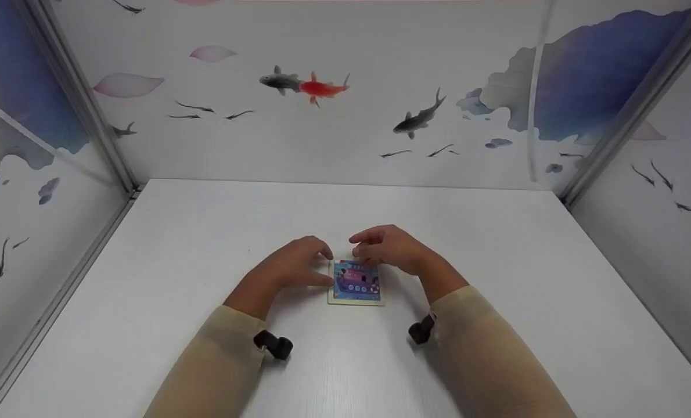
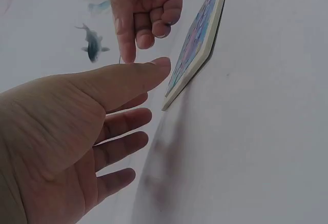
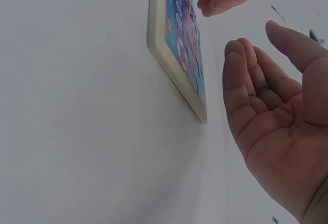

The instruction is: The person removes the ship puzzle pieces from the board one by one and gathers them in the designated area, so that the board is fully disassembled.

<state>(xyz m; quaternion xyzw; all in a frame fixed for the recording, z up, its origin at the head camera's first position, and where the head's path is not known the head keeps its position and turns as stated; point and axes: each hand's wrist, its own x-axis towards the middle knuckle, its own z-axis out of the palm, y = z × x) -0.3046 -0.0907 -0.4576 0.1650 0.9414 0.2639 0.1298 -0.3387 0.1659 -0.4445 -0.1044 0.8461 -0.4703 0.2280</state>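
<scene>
A person's left hand [image 1: 293, 263], thumb and fingers parted, and right hand [image 1: 393, 251], fingers loosely bent, flank, empty, a square ship-picture board [image 1: 357, 287] face-up on the white table [image 1: 337, 363], apparently keeping both sides within reach.

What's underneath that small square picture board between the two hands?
The picture board rests on the white table, whose surface shows around its edges. Anything directly beneath the board is covered in every view.
</scene>
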